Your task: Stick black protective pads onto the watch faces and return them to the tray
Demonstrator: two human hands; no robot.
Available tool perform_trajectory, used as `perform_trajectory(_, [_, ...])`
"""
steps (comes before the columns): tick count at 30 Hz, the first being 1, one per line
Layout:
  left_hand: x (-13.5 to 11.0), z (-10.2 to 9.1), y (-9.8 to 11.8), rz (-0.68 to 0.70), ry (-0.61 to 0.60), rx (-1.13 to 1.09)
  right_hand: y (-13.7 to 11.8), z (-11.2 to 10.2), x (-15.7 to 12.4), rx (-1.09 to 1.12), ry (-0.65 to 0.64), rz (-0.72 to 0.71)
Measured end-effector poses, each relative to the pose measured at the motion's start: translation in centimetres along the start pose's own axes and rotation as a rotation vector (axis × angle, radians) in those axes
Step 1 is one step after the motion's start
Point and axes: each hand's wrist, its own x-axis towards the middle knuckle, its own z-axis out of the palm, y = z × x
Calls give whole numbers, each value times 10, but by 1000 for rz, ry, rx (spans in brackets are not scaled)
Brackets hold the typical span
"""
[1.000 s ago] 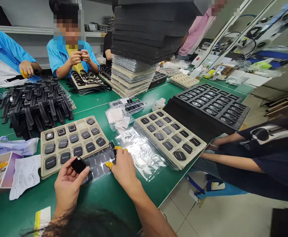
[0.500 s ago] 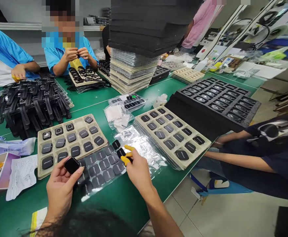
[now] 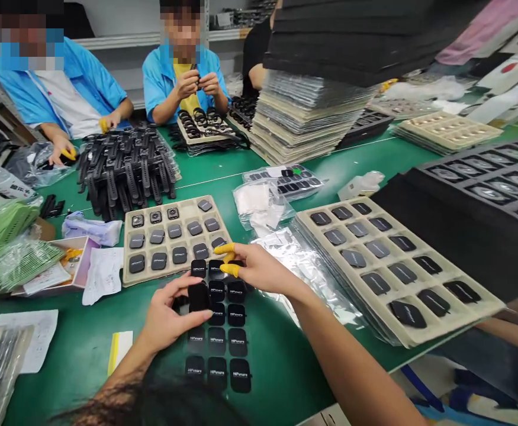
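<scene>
My left hand (image 3: 166,316) is closed around a black square watch case (image 3: 199,297), thumb and fingers at its edges. Below and beside it is a clear sheet of black square screen films (image 3: 216,340), printed in white and set in rows. My right hand (image 3: 263,269), with yellow finger cots on two fingers, pinches the sheet at its upper right end. Exactly what lies between those fingertips is partly hidden. Just behind the hands stands a beige compartment tray (image 3: 176,277) with several film-covered watch cases and a few showing their backs.
To the right is a stack of beige trays (image 3: 476,307) with watch cases, beside a black foam tray (image 3: 485,160). Crinkled clear plastic (image 3: 285,248) lies between the trays. Watches with black straps (image 3: 125,165) are piled at the back left. Two co-workers sit opposite; another person's arm shows at right.
The view has swung right-to-left, showing more of the table's left side. The film sheet has turned to run lengthwise toward me, and both hands have come closer together over it.
</scene>
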Motion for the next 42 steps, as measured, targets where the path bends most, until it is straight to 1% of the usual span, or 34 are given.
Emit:
perform_trajectory(3, [3,0,-1,-18,19,-4,7,11,3,192,-59,6])
perform_trajectory(5, [4,2,-2,-18,18,-10,10,17,1,303,-40,19])
perform_trajectory(7, [4,4,-4,-37,40,-20,13,22,-2,360,61,20])
perform_trajectory(9, [4,7,-5,-47,124,-24,15,28,-5,411,173,33])
perform_trajectory(11, [3,9,-6,-43,217,-18,18,33,-6,478,259,68])
perform_trajectory(12, [3,10,-6,-37,245,-11,20,36,-6,512,298,83])
perform_trajectory(13, [3,10,-6,-30,256,-1,21,38,-6,541,332,90])
perform_trajectory(15, [2,9,-4,-29,234,19,23,41,-4,568,372,75])
perform_trajectory(16, [3,8,-4,-34,214,19,23,41,-3,575,366,63])
perform_trajectory(19, [3,7,-3,-66,173,-24,25,42,-3,570,263,64])
perform_trajectory(20, [3,8,-4,-76,169,-38,27,43,-4,551,247,63])
perform_trajectory(22, [3,9,-4,-81,178,-40,31,44,-6,484,274,19])
perform_trajectory(25, [3,10,-7,-52,190,-2,36,45,-8,384,351,-87])
perform_trajectory(26, [3,9,-7,-38,192,13,36,45,-9,378,359,-93])
perform_trajectory(27, [3,9,-8,-24,194,29,36,45,-9,391,361,-77])
perform_trajectory(31, [2,8,-10,16,176,101,32,45,-6,510,370,82])
perform_trajectory(33, [1,8,-11,41,164,123,30,46,-5,537,374,131])
perform_trajectory(37, [0,10,-10,55,168,121,32,50,-2,508,380,142])
perform_trajectory(42, [-1,11,-8,33,159,103,38,56,-3,355,444,140])
